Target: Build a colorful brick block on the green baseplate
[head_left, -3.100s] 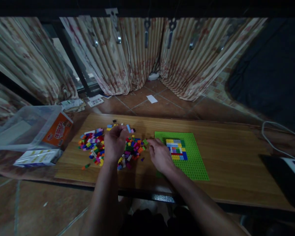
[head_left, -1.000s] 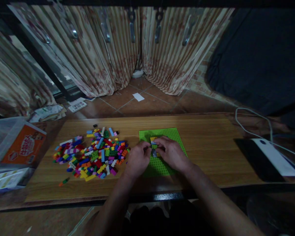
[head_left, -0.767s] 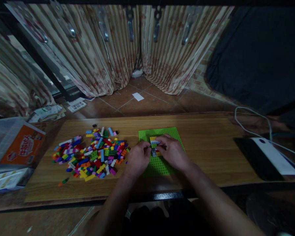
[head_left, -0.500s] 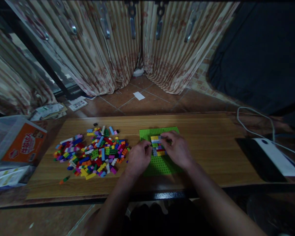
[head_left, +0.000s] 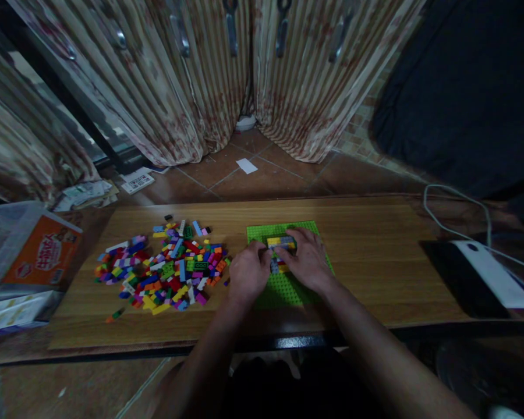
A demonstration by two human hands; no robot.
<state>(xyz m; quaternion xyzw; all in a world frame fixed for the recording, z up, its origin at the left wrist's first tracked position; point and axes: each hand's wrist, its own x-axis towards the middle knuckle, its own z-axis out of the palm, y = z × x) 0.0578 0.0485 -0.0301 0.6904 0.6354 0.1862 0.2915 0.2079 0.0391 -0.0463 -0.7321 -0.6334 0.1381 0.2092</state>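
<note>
A green studded baseplate (head_left: 290, 295) lies on the wooden table, with a small build of toy bricks (head_left: 281, 242) on it in yellow, blue-grey and red. My left hand (head_left: 248, 271) is closed at the build's left side, its thumb and forefinger against the bricks. From the right, my right hand (head_left: 308, 259) reaches over the build, thumb and fingers closed around its right part. Both hands partly hide the bricks between them.
A large pile of loose mixed bricks (head_left: 174, 269) spreads over the left of the wooden table (head_left: 375, 256). At its right end lie a black-and-white flat object (head_left: 487, 273) and a white cable (head_left: 489, 227). A clear plastic box (head_left: 9, 233) stands at the far left.
My right hand has shifted slightly left and lower over the build, its thumb now across the bricks. My left hand stays at the left side. The view has tilted slightly.
</note>
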